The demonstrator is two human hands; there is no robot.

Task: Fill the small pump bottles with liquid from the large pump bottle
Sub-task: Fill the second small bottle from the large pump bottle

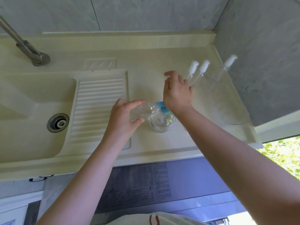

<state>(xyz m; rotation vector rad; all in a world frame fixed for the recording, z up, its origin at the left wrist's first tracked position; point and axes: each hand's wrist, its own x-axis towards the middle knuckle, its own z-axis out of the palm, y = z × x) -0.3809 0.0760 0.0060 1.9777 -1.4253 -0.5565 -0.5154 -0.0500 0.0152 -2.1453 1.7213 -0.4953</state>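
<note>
1. I am seeing the left hand (123, 114) gripping an uncapped small bottle (141, 111), tilted at the large pump bottle (162, 120) on the counter (146, 75).
2. The right hand (177, 93) is hovering, fingers relaxed, holding nothing.
3. Three capped small pump bottles (203, 70) are waiting upright; I cannot tell their fill.

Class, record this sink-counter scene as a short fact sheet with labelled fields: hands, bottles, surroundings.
Left hand: grips a small clear bottle, tilted, mouth by the blue pump.
Right hand: over the blue pump head; contact unclear.
Large pump bottle: clear, upright on the counter.
Other small bottles: three with white tops near the wall.
Left side: sink, ribbed drainboard.
</note>
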